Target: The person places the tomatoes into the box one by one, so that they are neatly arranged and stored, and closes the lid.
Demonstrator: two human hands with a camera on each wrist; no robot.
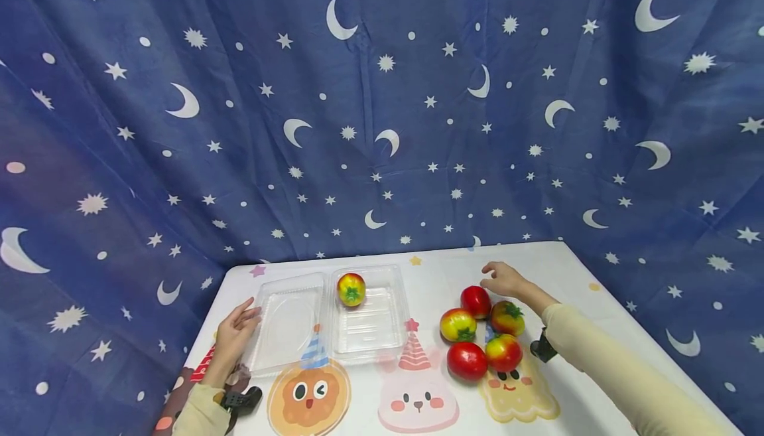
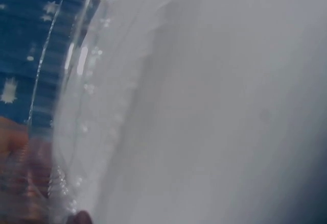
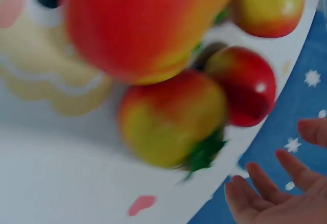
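hovering by five clustered fruits (image 1: 503,352) on the desk (image 1: 442,273), the right hand (image 1: 506,281) spreads its fingers, holding nothing; a clumsy descent could set those round sides rolling. one more fruit (image 1: 351,289) sits in the far left corner of the clear tray (image 1: 367,331) and might roll if the left hand (image 1: 234,333), at the edge of the lid (image 1: 289,320), tugs; whether those left fingers pinch it, i cannot tell.
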